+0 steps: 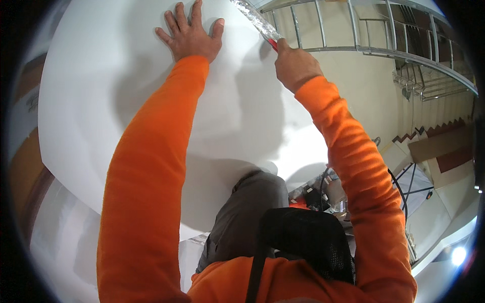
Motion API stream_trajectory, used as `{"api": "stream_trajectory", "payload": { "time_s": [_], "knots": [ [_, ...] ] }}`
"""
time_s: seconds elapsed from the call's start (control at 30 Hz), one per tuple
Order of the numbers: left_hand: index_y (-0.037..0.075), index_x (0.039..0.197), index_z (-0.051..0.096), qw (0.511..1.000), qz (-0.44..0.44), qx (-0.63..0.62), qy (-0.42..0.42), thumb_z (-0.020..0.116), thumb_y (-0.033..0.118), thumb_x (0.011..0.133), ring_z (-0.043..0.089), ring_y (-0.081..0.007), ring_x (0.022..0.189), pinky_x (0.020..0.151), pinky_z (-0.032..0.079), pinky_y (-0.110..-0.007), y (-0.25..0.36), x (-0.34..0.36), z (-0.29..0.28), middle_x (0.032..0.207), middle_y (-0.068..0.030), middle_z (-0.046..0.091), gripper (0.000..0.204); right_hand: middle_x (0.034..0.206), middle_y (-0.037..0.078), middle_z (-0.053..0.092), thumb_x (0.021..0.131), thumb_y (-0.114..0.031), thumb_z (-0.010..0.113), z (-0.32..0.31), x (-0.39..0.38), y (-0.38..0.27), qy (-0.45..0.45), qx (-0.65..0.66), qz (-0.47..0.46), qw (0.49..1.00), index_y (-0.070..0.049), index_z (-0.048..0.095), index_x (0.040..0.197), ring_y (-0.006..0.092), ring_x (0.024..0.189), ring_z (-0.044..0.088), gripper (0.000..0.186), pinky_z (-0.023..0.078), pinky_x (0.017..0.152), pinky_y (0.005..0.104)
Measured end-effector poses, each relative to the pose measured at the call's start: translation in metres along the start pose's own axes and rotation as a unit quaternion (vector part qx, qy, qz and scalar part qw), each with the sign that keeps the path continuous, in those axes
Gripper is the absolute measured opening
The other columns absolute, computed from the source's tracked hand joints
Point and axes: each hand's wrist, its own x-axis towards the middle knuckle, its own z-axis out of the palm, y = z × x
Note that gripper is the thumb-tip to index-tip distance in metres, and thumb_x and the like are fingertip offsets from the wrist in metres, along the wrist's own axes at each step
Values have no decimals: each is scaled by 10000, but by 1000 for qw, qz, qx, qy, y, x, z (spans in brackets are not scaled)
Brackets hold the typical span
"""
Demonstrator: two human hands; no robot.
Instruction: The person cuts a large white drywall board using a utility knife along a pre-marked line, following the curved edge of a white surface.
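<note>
left hand – flat, fingers spread on white panel | right hand – gripping red-handled tool

light: bright, even, indoor | shadows: soft arm shadows cast on white panel | glare: lamp hotspot blown out lower right | distortion: strong fisheye, railing bent, black vignette at corners | focus: centre sharp, rim softened

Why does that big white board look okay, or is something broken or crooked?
Nothing stands out. The white board looks smooth and unmarked. The left hand lies flat on it, and the right hand grips a red-handled tool at its edge.
</note>
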Motion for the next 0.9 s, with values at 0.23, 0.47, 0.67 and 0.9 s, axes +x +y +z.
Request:
{"api": "stream_trajectory", "payload": {
  "time_s": [0.23, 0.47, 0.67, 0.9],
  "knots": [
    [289, 1527, 332, 1000, -15, -8, -15, 506, 617, 931, 118, -383, 1503, 1171, 34, -670, 9, 1, -7, 1604, -101, 230, 702, 850, 256, 687, 939, -110, 451, -8, -16, 8, -20, -22, 12, 999, 2, 468, 1175, 441, 815, 683, 262, 535, 753, 554],
    [282, 1522, 347, 1000, 3, 12, 2, 495, 636, 927, 160, -388, 1489, 1164, 52, -675, 3, 2, -1, 1596, -100, 244, 707, 924, 230, 703, 989, -121, 407, -7, -12, -2, -33, -24, 19, 999, -4, 475, 1187, 404, 871, 702, 240, 562, 766, 512],
    [275, 1525, 348, 1000, 1, 12, -5, 485, 653, 923, 166, -385, 1489, 1167, 47, -670, 5, 2, -6, 1597, -106, 244, 724, 920, 235, 701, 969, -96, 418, -2, -27, 11, -45, -22, 15, 999, 3, 470, 1200, 409, 856, 697, 256, 560, 760, 511],
    [164, 1534, 343, 997, -27, -39, -56, 575, 430, 941, 144, -440, 1489, 1185, 17, -635, 27, 4, -28, 1601, -213, 235, 690, 902, 238, 700, 956, -81, 429, -1, -16, 8, -11, -22, 17, 1000, -2, 473, 1196, 410, 840, 698, 256, 556, 757, 514]
  ]
}}
